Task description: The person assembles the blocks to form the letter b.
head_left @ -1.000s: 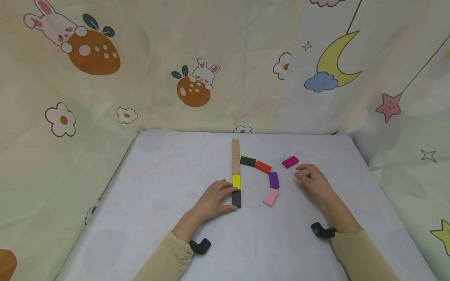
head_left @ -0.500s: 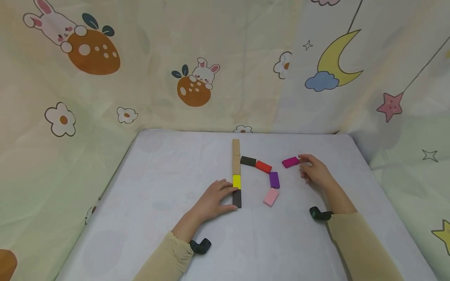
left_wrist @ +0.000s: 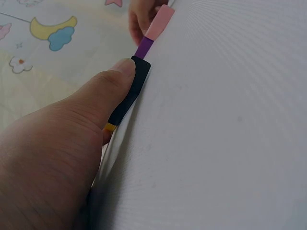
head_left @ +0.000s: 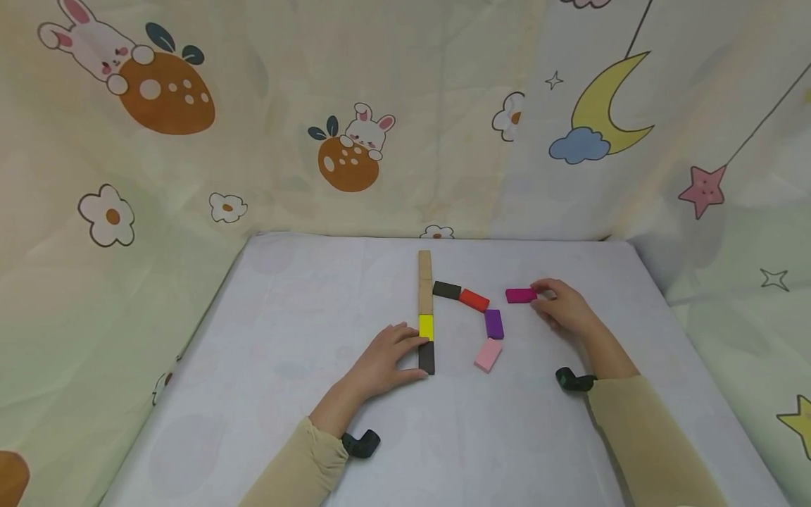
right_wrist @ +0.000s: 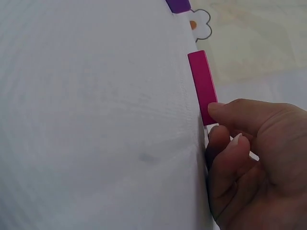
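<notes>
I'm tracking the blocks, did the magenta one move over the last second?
Yes. The magenta block turned level and slid slightly left toward the red block, with the right hand pinching its end.

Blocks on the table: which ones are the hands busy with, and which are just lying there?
In hand:
- magenta block, pinched at its end by the right hand
- black block in the straight row, touched by the left hand

Just lying there:
- red block
- purple block
- pink block
</notes>
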Demonstrator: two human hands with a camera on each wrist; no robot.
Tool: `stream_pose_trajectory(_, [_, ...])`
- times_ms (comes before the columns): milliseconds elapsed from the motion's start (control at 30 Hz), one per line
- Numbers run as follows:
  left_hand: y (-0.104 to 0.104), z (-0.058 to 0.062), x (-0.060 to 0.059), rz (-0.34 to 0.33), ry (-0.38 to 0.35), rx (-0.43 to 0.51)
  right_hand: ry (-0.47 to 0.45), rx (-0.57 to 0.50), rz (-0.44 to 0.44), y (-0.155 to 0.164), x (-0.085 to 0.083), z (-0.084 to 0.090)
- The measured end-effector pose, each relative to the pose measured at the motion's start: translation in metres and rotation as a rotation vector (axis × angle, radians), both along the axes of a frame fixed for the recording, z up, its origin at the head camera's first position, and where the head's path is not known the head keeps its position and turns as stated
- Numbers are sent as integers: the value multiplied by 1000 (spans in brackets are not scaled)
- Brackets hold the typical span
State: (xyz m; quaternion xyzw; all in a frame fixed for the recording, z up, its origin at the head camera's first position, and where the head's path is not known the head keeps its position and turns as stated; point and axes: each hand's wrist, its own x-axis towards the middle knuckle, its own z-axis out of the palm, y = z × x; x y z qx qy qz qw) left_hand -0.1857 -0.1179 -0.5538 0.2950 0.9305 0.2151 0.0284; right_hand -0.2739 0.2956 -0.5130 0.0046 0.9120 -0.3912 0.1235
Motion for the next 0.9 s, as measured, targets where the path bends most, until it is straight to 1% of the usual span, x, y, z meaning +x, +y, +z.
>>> stream_pose_trajectory(233, [0,2,0,-4,7,9,50,59,21,2,-3,-6])
stream_pose_trajectory(400, [1,3,1,1,-2,-6,78,107,19,2,0,-9])
stream_pose_trajectory(500, [1,4,0,3,-8,-6,126,141,31,2,5,-9])
stream_pose_trajectory(633, [2,5,0,5,-10,0,162,163,50,1,14,-7])
stream_pose_trajectory(900, [2,6,1,8,-14,-9,154,127,69,-5,32,-4])
